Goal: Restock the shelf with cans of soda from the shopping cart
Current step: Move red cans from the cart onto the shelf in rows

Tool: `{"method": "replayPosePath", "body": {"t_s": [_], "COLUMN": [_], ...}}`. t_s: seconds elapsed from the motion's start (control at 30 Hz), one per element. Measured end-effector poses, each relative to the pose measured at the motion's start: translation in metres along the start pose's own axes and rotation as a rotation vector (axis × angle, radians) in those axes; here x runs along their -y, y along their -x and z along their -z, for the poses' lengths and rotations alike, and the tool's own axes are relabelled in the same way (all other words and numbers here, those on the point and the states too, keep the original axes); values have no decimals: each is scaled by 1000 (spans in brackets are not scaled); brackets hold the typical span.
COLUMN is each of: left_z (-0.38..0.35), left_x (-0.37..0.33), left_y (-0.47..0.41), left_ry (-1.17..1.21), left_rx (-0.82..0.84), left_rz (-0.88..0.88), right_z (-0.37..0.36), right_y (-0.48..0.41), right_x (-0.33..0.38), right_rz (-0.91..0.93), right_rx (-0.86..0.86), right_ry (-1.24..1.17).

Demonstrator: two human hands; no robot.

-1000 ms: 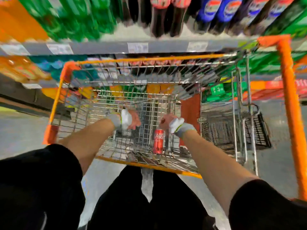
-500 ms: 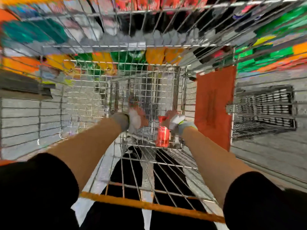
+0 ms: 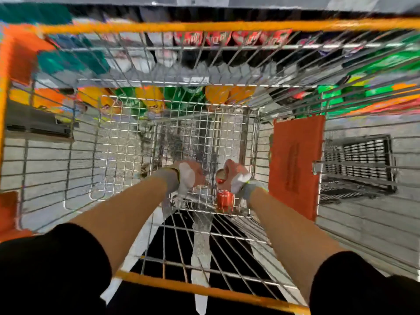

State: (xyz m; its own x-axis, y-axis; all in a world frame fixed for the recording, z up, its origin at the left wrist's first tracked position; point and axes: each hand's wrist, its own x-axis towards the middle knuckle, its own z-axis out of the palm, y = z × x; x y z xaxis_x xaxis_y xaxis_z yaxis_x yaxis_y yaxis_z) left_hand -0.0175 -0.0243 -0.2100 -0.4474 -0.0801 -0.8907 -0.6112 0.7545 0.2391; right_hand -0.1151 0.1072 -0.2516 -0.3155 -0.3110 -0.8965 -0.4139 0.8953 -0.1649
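Observation:
A red soda can [image 3: 225, 200] stands upright on the wire floor of the shopping cart [image 3: 204, 26], near its right side. My right hand [image 3: 237, 176], in a white and grey glove, reaches down onto the can's top with its fingers curled around it. My left hand [image 3: 188, 176], gloved the same way, hangs just left of it above the cart floor, fingers loosely bent, with nothing seen in it. Both forearms reach deep into the basket.
Shelves of soda bottles [image 3: 227, 38] show blurred through the cart's far wire wall, red labels above, orange and green below. An orange plastic flap [image 3: 295, 164] hangs on the cart's right side. A black wire basket [image 3: 363, 155] sits beyond it on the grey floor.
My head has dropped forward over the cart, so the basket fills the view. Both hands have gone lower, and the right hand has come onto the can's top.

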Motion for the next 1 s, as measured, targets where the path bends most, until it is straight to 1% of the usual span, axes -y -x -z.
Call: {"method": "replayPosePath", "body": {"t_s": [0.03, 0.07, 0.13, 0.2, 0.27, 0.33, 0.37, 0.43, 0.5, 0.6, 0.67, 0.7, 0.73, 0.8, 0.87, 0.9, 0.93, 1.0], "left_z": [9, 20, 41, 67, 95, 122, 135, 160, 191, 235, 256, 269, 274, 292, 306, 309, 317, 327], "left_x": [-1, 0, 0, -3, -9, -16, -18, -21, -24, -37, -45, -49, -53, -58, -63, -64, -65, -66], "left_y": [9, 19, 40, 72, 115, 156, 176, 213, 248, 308, 344, 370, 381, 418, 454, 460, 475, 504], "left_ry": [5, 16, 105, 219, 296, 444, 461, 450, 470, 439, 386, 372, 381, 407, 385, 382, 386, 391], "left_rx": [-7, -19, -7, -60, -190, -329, -394, -524, -647, -876, -1005, -1052, -1058, -1144, -1235, -1249, -1287, -1340], "left_rz": [-25, -52, -117, -177, -194, -309, -367, -437, -418, -355, -338, -342, -365, -400, -408, -399, -407, -428], "right_z": [10, 26, 52, 85, 122, 163, 182, 220, 260, 310, 330, 345, 353, 374, 388, 389, 394, 401], "right_y": [16, 35, 65, 95, 128, 169, 187, 227, 279, 350, 388, 407, 411, 449, 486, 495, 515, 552], "right_x": [5, 11, 26, 41, 57, 75, 83, 102, 123, 152, 166, 176, 180, 195, 204, 207, 215, 224], "right_rz": [52, 63, 95, 145, 206, 323, 381, 455, 544, 664, 738, 760, 758, 821, 875, 880, 902, 926], "right_rx": [-61, -103, -168, -212, -231, -212, -237, -354, -471, -493, -548, -597, -625, -698, -747, -768, -819, -886], "right_ry": [-49, -131, -149, -206, -222, -306, -305, -258, -250, -267, -258, -219, -186, -143, -122, -108, -99, 5]}}
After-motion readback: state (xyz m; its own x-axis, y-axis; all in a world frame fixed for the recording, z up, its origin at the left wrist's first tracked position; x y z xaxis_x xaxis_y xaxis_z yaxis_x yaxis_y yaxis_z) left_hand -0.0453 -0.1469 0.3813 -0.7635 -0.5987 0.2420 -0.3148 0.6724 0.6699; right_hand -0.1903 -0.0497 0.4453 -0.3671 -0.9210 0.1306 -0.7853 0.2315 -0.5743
